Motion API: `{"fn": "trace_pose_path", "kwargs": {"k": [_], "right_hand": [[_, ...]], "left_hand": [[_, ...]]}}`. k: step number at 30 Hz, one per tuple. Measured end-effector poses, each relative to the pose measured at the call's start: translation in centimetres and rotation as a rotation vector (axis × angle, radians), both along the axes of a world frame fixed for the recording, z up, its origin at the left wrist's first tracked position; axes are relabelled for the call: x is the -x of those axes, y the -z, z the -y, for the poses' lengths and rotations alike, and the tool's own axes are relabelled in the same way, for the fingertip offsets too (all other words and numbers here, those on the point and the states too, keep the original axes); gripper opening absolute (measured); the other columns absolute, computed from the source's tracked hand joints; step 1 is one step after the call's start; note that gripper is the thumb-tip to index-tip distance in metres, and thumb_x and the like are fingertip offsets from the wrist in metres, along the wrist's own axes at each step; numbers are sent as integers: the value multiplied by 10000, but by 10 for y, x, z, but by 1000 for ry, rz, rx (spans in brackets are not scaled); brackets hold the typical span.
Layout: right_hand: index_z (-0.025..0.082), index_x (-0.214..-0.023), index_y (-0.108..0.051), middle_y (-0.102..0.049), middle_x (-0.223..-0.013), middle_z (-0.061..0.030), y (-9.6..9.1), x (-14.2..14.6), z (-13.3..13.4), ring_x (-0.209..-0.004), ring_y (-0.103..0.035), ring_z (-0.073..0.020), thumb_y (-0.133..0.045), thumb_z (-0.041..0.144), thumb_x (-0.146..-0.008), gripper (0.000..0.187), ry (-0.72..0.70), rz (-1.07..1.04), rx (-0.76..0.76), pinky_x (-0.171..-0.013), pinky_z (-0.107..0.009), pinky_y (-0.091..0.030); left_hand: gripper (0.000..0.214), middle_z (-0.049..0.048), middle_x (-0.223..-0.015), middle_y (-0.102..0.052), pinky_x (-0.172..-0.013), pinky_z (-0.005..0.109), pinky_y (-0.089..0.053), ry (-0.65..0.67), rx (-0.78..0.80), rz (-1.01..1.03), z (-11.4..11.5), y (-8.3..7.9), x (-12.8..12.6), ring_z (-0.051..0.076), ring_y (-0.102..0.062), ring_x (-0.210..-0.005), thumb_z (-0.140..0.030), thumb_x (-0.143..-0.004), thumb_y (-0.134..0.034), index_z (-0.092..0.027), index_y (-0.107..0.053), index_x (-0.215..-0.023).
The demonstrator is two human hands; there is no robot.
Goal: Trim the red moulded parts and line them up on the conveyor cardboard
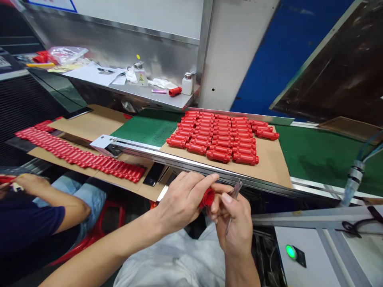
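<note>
My left hand (182,197) is wrapped over a red plastic tube (208,197), its open round end facing me. Close against it, my right hand (236,221) grips a slim grey metal tool (237,187) between thumb and fingers. The tool's upper end sticks out above the thumb; its exact kind is unclear. The fingertips of my right hand are at the tube's open end. Just beyond my hands, rows of similar red tubes (220,141) lie on a cardboard sheet (273,163) on the green conveyor belt (314,147).
At left, a co-worker's hand (32,185) is beside a long row of red parts (80,155) on cardboard. A steel shelf (176,103) carries papers, white bottles (187,84) and one red tube. A metal rail borders the belt. At right is a green-lit button (291,252).
</note>
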State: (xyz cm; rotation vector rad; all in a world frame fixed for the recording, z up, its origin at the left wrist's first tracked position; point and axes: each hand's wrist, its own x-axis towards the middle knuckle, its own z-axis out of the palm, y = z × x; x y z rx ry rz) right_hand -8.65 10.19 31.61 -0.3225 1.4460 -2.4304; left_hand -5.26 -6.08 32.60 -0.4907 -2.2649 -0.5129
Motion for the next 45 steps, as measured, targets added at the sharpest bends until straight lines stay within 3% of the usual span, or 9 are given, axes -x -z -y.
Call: {"fn": "trace_pose_path", "kwargs": {"k": [3,6,8,11,15,29,38,45], "right_hand": [[251,-1261,-814,-736,-818,-21,-3,3,-16,-681,-638,-122,-657,385,-1033,308,11,-199,-222,-622,-232,-525],[292,-1445,-713,-767,-1041,-25,-5,5,-29,-896,-707,-138,-649,239,-1058,396,154,-615,-601,-825,-273,-575],[255,-1526,-644,-764,-1147,-50,-8,5,-33,-986,-704,-158,-661,162,-1039,496,226,-878,-759,-911,-319,-566],[171,-1603,-546,-753,-1188,-92,-13,5,-32,-1022,-673,-195,-643,123,-1038,575,214,-1097,-881,-919,-376,-546],[101,-1623,-495,-743,-1148,-121,-18,4,-27,-1006,-644,-237,-625,124,-1048,590,174,-1220,-980,-892,-425,-531],[20,-1643,-446,-725,-1055,-139,-16,6,-22,-909,-608,-239,-681,79,-1026,663,176,-1415,-1014,-884,-430,-514],[153,-1692,-421,-707,-1064,-97,-13,18,-22,-915,-624,-198,-614,71,-1064,662,1,-1317,-874,-847,-362,-521],[196,-1643,-535,-757,-1007,-72,16,44,-20,-832,-698,-204,-674,253,-1060,602,-56,-1427,-777,-799,-336,-540]], "left_hand": [[551,159,-1146,-729,-818,409,-612,19,-109,96,-1,1,-6,269,-693,-1003,-130,-983,-611,-62,-495,-1517],[597,174,-1189,-705,-835,432,-623,13,-175,163,-1,5,-13,281,-676,-1023,-121,-985,-599,-85,-451,-1562],[612,184,-1216,-696,-848,448,-626,10,-200,185,-1,8,-16,286,-665,-1028,-122,-992,-590,-103,-431,-1582],[634,180,-1237,-693,-875,464,-628,-1,-221,205,-1,13,-20,286,-660,-1027,-128,-993,-588,-133,-413,-1602],[639,175,-1239,-705,-891,456,-631,-20,-211,190,-1,14,-22,280,-670,-1031,-125,-991,-596,-138,-414,-1603],[541,182,-1177,-745,-861,430,-628,-86,-112,112,6,6,-29,275,-699,-998,-133,-1000,-596,-70,-486,-1526],[561,144,-1182,-741,-850,407,-589,-74,-105,166,13,8,-31,262,-684,-1022,-158,-1004,-593,-76,-460,-1543],[533,65,-1089,-725,-698,378,-487,-155,-11,168,26,18,-38,211,-682,-915,-307,-1056,-506,-114,-432,-1548]]}}
